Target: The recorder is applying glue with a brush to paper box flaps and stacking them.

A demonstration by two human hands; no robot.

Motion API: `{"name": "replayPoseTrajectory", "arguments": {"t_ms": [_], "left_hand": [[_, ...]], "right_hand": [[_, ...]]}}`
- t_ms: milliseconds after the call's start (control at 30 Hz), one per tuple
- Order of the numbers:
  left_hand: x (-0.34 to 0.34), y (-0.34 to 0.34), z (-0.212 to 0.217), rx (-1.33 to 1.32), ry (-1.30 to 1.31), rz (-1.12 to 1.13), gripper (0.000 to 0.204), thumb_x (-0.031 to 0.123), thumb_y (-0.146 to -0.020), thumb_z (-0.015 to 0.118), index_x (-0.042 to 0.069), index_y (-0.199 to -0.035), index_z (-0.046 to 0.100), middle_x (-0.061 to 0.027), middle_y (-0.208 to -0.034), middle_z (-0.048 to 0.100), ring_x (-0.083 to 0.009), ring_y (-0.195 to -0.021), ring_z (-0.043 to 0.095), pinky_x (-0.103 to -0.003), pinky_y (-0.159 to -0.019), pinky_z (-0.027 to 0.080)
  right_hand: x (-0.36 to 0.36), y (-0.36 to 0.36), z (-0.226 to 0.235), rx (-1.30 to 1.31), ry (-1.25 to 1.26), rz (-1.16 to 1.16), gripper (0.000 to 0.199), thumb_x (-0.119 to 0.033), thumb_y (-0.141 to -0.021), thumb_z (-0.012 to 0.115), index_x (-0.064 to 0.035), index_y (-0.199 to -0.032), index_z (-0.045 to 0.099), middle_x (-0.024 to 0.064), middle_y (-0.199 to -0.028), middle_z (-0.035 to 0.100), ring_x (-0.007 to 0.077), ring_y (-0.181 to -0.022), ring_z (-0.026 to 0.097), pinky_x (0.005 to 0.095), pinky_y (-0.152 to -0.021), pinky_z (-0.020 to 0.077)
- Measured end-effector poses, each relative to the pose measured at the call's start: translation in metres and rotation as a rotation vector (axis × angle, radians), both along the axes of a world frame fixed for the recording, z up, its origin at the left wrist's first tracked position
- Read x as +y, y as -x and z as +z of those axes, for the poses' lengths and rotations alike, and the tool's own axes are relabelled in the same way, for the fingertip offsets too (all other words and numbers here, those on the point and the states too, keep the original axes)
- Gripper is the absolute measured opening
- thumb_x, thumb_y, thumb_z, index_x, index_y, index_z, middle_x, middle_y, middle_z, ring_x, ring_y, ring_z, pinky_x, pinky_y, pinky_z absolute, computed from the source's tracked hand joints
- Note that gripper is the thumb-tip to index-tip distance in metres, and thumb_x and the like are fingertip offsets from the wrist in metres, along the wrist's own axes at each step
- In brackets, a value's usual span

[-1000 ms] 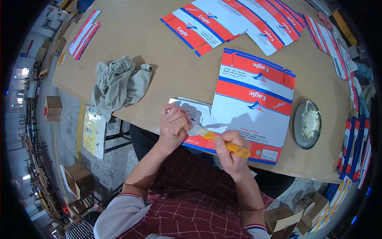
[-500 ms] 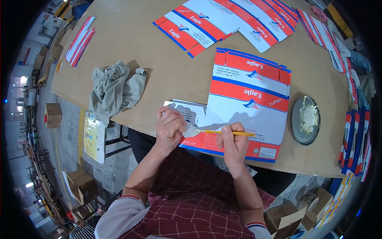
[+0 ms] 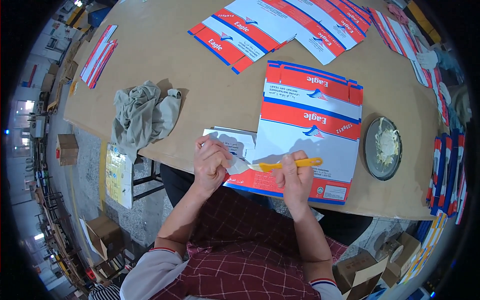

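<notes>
My right hand (image 3: 296, 176) is closed around the yellow handle of a glue brush (image 3: 272, 165). The brush's pale bristles point left and meet the edge of a small, pale translucent sheet (image 3: 237, 166). Pinched in my left hand (image 3: 211, 161) is that sheet, its other end hidden by the fingers. Both hands are above a flat red, white and blue carton blank (image 3: 310, 142) at the table's front edge. Under the left hand's far side lies a white printed panel (image 3: 242, 137). To the right stands a dark round dish (image 3: 371, 150) holding creamy white paste (image 3: 388, 146).
A crumpled grey-green cloth (image 3: 145, 112) hangs over the left table edge. More carton blanks (image 3: 280, 25) lie at the far side, and narrow stacks (image 3: 445, 170) line the right. A co-worker's gloved hand (image 3: 427, 60) is at far right. Cardboard boxes (image 3: 360, 270) stand below.
The brush has turned in my right hand, so its broad yellow side now shows. Its handle end has risen slightly. My left hand still grips the sheet, almost unmoved.
</notes>
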State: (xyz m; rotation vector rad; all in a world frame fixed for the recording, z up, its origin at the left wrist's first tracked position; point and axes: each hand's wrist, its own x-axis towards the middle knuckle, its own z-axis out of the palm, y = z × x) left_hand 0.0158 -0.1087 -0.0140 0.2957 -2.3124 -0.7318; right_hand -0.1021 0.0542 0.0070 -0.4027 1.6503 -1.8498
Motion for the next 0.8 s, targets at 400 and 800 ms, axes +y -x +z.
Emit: {"name": "replayPoseTrajectory", "arguments": {"t_ms": [400, 800], "left_hand": [[0.001, 0.0, 0.001, 0.001, 0.014, 0.006, 0.025, -0.011, -0.056, 0.056, 0.01, -0.055, 0.042, 0.0013, -0.065, 0.055, -0.0175, -0.073, 0.057, -0.038, -0.085, 0.034], [0.002, 0.001, 0.001, 0.007, 0.012, 0.017, 0.025, -0.01, -0.056, 0.057, 0.011, -0.055, 0.042, 0.0012, -0.064, 0.055, -0.0176, -0.073, 0.057, -0.038, -0.085, 0.035]], "right_hand": [[0.009, 0.009, -0.002, 0.092, 0.068, 0.061, 0.013, -0.013, -0.09, 0.045, -0.0047, -0.081, 0.045, 0.0025, -0.065, 0.05, 0.0074, -0.057, 0.047, 0.0233, -0.053, 0.0397], [0.011, 0.009, -0.013, 0.32, 0.051, 0.281, 0.013, -0.015, -0.089, 0.051, -0.0033, -0.085, 0.048, 0.0054, -0.069, 0.05, 0.0124, -0.058, 0.049, 0.0261, -0.053, 0.0379]]}}
